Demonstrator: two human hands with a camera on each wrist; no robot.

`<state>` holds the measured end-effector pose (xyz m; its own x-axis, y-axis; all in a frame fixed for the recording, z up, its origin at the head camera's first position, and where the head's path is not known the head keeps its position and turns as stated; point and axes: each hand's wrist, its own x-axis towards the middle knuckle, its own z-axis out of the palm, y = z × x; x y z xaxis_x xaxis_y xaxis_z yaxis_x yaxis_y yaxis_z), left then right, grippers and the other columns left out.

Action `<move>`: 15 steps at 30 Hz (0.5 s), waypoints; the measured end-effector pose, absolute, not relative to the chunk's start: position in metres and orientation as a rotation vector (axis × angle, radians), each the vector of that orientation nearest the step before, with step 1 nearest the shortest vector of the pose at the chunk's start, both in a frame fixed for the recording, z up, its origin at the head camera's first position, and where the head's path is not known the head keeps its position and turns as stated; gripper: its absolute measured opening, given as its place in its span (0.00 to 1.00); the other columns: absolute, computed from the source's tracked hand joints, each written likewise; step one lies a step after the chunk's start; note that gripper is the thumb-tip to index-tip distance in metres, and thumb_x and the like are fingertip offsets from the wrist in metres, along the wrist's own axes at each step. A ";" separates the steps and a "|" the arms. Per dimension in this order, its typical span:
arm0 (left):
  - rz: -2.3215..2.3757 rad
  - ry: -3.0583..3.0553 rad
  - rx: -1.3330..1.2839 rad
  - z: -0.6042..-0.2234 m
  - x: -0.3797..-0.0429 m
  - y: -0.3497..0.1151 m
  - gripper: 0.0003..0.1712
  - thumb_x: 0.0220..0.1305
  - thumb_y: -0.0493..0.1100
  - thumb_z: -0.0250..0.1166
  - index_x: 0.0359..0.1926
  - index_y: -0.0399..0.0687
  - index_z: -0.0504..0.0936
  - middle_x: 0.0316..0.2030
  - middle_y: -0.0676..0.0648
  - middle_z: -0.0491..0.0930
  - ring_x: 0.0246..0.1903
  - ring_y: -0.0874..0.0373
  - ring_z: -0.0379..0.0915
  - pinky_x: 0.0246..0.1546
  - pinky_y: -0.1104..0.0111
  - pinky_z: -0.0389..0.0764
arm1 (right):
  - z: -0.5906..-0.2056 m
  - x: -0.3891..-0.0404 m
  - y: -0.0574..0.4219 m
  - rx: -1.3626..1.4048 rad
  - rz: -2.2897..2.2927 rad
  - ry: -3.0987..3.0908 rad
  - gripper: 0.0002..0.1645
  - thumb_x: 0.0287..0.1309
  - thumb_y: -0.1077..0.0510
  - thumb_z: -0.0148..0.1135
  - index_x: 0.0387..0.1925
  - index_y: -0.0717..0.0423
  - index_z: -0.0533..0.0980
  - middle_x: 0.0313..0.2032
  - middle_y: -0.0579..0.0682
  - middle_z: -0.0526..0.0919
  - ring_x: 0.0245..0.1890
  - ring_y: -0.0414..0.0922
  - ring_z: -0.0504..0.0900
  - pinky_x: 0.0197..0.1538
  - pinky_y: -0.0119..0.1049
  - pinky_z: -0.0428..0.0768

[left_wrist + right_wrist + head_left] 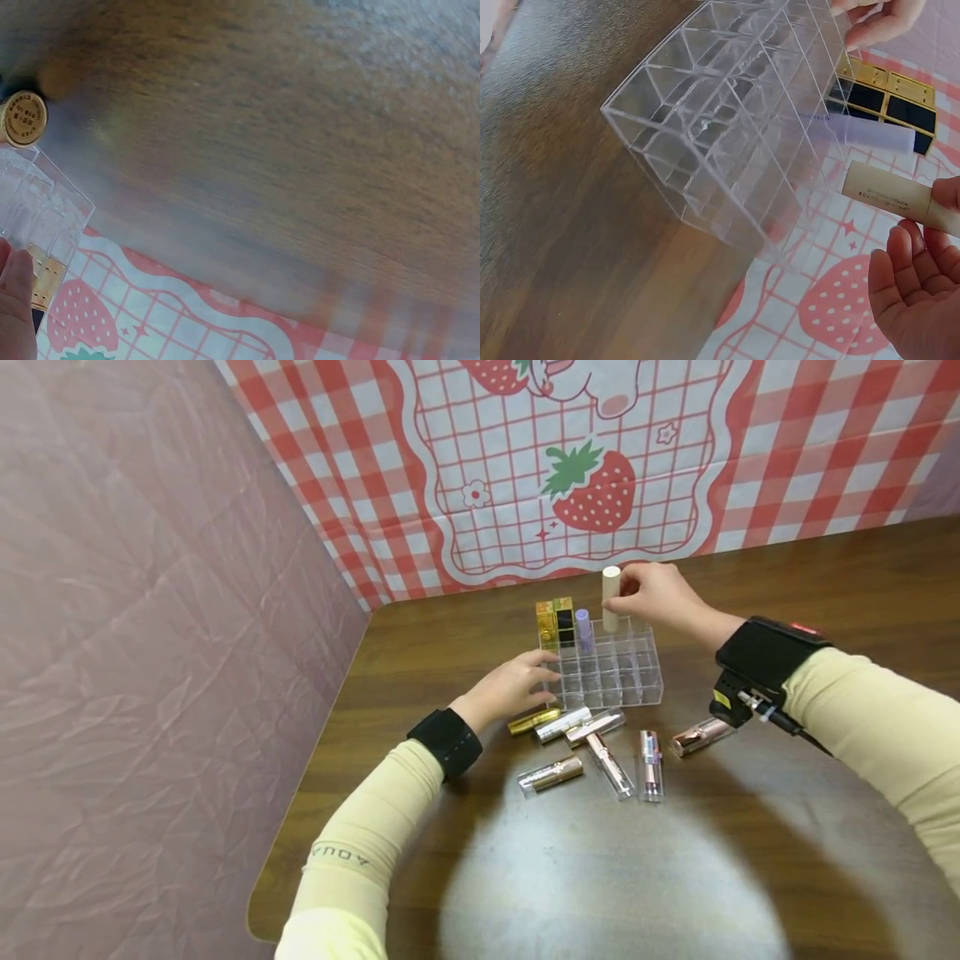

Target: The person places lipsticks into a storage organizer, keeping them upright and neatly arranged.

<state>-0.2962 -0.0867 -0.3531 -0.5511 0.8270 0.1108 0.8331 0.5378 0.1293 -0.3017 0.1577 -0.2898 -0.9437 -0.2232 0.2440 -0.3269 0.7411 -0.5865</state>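
My right hand (656, 593) pinches a cream lipstick tube (611, 585) between thumb and fingers. The tube stands upright, its lower end at the back row of a clear compartmented organizer (618, 672). Small dark print shows on it (889, 196) in the right wrist view. At the organizer's left end, my left hand (513, 685) rests with loosely bent fingers at the wall. Gold-and-black lipstick boxes (555, 620) occupy the back left compartments, with a lilac tube (583, 627) just right of them.
Before the organizer lie a gold tube (534, 721), a silver tube (564, 725) and several clear-ended lipsticks, among them a bronze one (551, 775) and a pink one (651, 766). A strawberry-print checked cloth (517, 485) hangs behind the wooden table (390, 668).
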 end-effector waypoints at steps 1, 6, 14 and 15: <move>-0.259 -2.726 -1.471 -0.353 -0.296 -0.087 0.18 0.58 0.42 0.63 0.48 0.39 0.80 0.57 0.41 0.69 0.54 0.51 0.70 0.54 0.71 0.70 | -0.291 -0.303 0.156 0.451 0.969 -2.787 0.14 0.54 0.55 0.60 0.33 0.65 0.74 0.30 0.60 0.77 0.29 0.50 0.73 0.29 0.38 0.68; -0.244 -2.729 -1.470 -0.354 -0.297 -0.087 0.18 0.59 0.42 0.63 0.49 0.39 0.79 0.58 0.41 0.69 0.54 0.52 0.69 0.54 0.71 0.70 | -0.297 -0.309 0.148 0.462 0.911 -2.822 0.13 0.54 0.55 0.60 0.32 0.63 0.74 0.28 0.59 0.77 0.28 0.51 0.74 0.30 0.39 0.68; -0.218 -2.722 -1.471 -0.354 -0.299 -0.088 0.18 0.59 0.43 0.63 0.49 0.41 0.79 0.57 0.42 0.69 0.55 0.53 0.69 0.54 0.72 0.69 | -0.307 -0.314 0.147 0.460 0.916 -2.854 0.12 0.55 0.56 0.60 0.32 0.64 0.75 0.29 0.59 0.78 0.28 0.51 0.74 0.31 0.41 0.69; -0.218 -2.722 -1.471 -0.355 -0.299 -0.088 0.18 0.59 0.43 0.63 0.49 0.40 0.79 0.57 0.42 0.69 0.55 0.53 0.69 0.54 0.72 0.70 | -0.308 -0.314 0.147 0.461 0.916 -2.857 0.12 0.55 0.56 0.59 0.32 0.64 0.75 0.29 0.59 0.78 0.28 0.51 0.74 0.31 0.41 0.69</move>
